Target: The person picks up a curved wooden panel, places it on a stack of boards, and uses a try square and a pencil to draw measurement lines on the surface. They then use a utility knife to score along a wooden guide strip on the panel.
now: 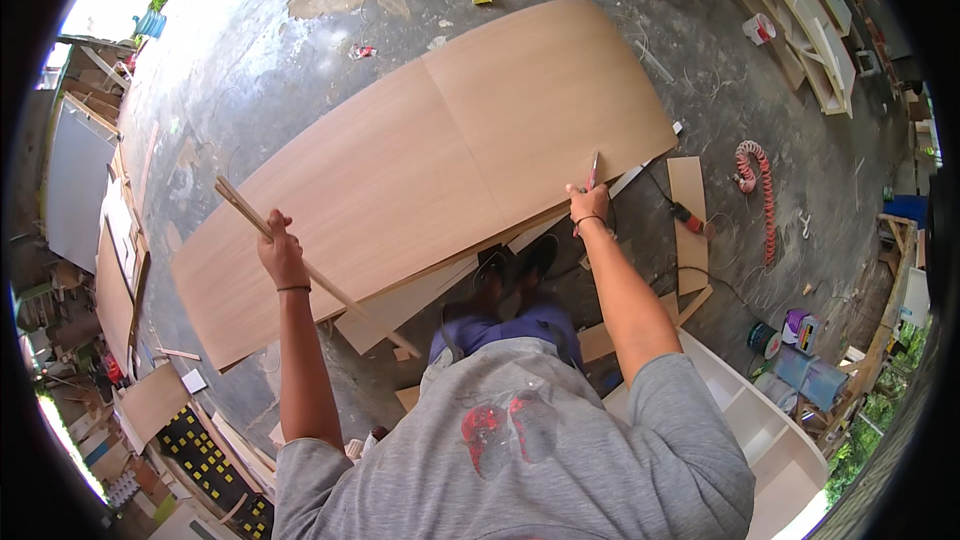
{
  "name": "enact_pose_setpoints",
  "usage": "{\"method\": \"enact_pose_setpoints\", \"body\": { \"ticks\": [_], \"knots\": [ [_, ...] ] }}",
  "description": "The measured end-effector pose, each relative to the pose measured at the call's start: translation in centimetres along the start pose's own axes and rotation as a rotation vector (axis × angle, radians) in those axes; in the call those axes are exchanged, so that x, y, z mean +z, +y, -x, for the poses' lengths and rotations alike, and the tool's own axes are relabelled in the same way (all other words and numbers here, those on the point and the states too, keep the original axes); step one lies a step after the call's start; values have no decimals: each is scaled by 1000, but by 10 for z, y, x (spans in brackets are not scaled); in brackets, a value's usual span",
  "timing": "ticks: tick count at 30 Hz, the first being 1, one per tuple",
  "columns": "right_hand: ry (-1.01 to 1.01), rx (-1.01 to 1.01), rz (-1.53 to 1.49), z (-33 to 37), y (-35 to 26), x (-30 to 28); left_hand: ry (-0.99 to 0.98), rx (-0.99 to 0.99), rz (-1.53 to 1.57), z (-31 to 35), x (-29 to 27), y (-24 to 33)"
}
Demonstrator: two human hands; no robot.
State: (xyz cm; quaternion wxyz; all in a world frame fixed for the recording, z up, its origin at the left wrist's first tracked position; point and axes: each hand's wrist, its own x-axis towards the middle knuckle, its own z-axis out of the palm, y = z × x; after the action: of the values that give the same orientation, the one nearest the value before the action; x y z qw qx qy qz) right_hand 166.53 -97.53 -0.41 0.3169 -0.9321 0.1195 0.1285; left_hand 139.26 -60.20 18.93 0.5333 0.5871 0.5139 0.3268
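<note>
My left hand (281, 250) is closed round a bundle of thin wood strips (240, 202), held slanting over the left part of a large wooden panel (380, 180). The strips' lower ends reach down past the panel's near edge. My right hand (588, 204) grips a slim pointed hand tool (594, 172) with some red on it, its tip up and away from me. The tool's exact kind is too small to make out. That hand is over the panel's near edge, toward the right. A seam crosses the pale brown panel near its middle.
Wood offcuts (687, 185) and a red-and-black power tool (690, 218) with a cord lie to the right. Beyond is a coiled red hose (768, 202). A white shelf unit (765, 440) stands near my right elbow. Stacked boards (85, 185) line the left side.
</note>
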Motion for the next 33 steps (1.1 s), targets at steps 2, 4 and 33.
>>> {"method": "enact_pose_setpoints", "body": {
  "ticks": [2,4,33],
  "knots": [
    [-9,12,16,6,-12,-10,6,-4,82,3,18,19],
    [-44,56,-30,6,-25,-18,16,-28,146,4,34,29],
    [-963,-205,-499,141,-50,-54,-73,-595,-104,-5,232,-80]
  ]
}}
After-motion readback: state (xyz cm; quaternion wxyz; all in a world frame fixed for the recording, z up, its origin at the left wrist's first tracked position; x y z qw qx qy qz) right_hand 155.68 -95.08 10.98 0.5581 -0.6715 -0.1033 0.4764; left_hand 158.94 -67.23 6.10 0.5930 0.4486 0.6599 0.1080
